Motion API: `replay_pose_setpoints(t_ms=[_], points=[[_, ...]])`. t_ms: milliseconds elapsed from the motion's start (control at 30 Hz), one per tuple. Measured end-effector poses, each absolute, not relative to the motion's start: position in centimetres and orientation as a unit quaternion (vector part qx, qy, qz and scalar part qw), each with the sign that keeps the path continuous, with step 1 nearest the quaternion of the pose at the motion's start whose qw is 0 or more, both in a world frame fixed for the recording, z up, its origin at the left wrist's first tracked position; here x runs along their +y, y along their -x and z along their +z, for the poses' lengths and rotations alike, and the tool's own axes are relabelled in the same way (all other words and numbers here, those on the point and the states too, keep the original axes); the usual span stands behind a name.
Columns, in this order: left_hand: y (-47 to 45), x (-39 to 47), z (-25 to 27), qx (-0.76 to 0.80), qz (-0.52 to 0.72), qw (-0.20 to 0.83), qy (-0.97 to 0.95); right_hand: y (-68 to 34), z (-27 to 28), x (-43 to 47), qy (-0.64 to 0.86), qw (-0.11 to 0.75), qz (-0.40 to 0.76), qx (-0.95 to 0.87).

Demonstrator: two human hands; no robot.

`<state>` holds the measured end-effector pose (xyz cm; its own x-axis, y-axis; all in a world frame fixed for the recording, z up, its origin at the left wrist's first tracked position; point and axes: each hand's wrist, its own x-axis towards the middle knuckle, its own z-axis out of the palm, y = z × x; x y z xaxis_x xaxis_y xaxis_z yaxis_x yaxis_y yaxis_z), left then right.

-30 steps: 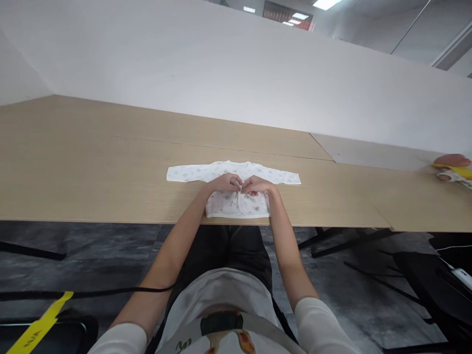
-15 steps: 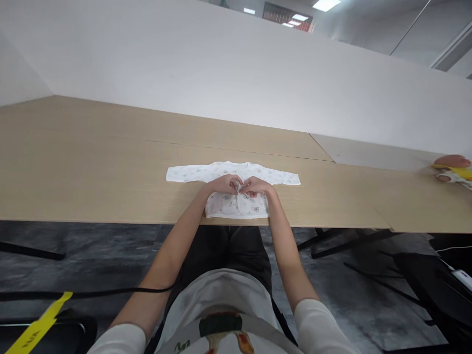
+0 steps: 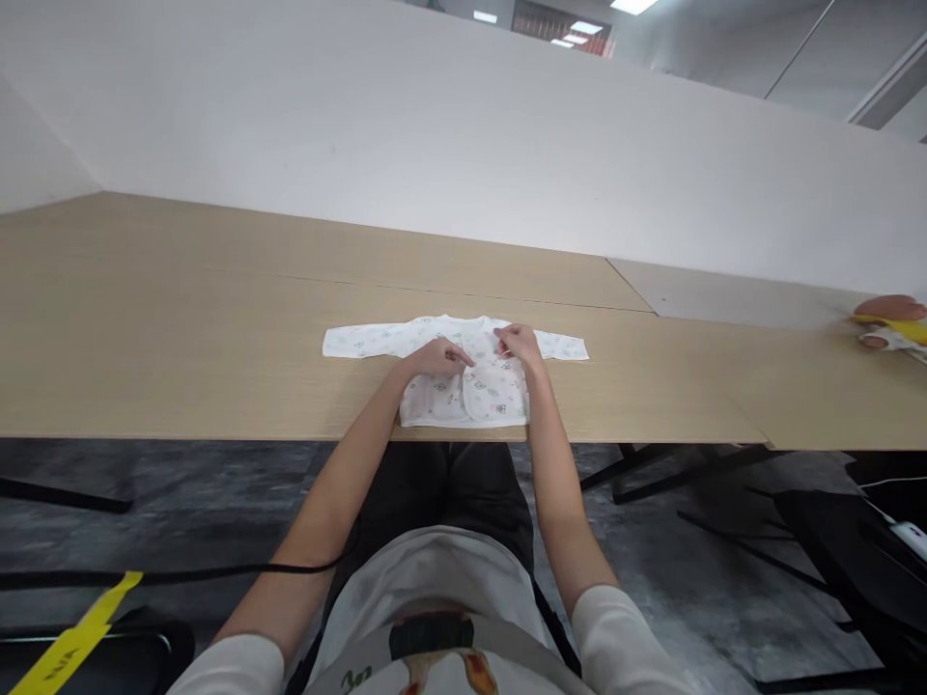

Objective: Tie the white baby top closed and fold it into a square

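Note:
A white long-sleeved baby shirt (image 3: 492, 391) with a small print lies face up at the table's front edge, its sleeves spread to both sides. My left hand (image 3: 438, 357) rests on the middle of the shirt, index finger stretched toward the overlapping front edge, nothing held. Over the upper right of the chest, near the sleeve, is my right hand (image 3: 517, 342); its fingers are apart and hold nothing that I can see. Both hands cover small parts of the cloth.
The wooden table (image 3: 181, 319) runs along a white partition (image 3: 435, 135). A doll-like thing with yellow cloth (image 3: 898, 328) lies at the far right. Black chairs (image 3: 832, 550) stand below on the right. A black cable (image 3: 217, 571) with a yellow tag (image 3: 79, 637) crosses lower left.
My hands were together, pinching the shirt's front at the middle. They have parted: my right hand let go and moved up and right, while my left stayed near the middle.

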<state>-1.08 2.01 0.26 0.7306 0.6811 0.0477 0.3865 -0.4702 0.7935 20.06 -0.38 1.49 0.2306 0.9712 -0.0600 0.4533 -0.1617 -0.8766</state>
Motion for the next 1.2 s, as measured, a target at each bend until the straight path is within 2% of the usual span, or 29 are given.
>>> replay_pose_setpoints(t_ms=[133,300,467,567,667,800,933,1067,1200], points=[[0.8,1.8,-0.2,0.375,0.258,0.358,-0.815,-21.3,0.8,0.4,0.754,0.406,0.190,-0.480],[0.8,1.7,-0.3,0.406,0.233,0.325,-0.822,-21.4,0.4,0.5,0.769,0.360,0.185,-0.496],[0.7,1.6,-0.3,0.392,0.218,0.341,-0.826,-21.3,-0.1,0.8,0.756,0.434,0.138,-0.469],[0.6,1.3,-0.5,0.391,0.225,0.330,-0.829,-22.3,-0.1,1.4,0.762,0.436,0.092,-0.471],[1.0,1.4,-0.7,0.404,0.249,0.294,-0.830,-24.4,0.1,2.0,0.786,0.362,0.050,-0.498],[3.4,3.5,-0.4,0.519,0.300,0.221,-0.770,-28.0,0.3,1.8,0.801,0.155,0.017,-0.578],[7.5,6.4,-0.3,0.627,0.287,0.080,-0.720,-30.2,0.8,0.9,0.764,0.015,-0.055,-0.643],[10.1,7.4,-0.2,0.629,0.187,0.035,-0.754,-30.5,2.5,0.4,0.737,-0.047,-0.045,-0.673],[10.5,7.6,2.8,0.612,0.182,0.021,-0.769,-30.6,7.0,0.3,0.744,-0.026,-0.069,-0.664]])
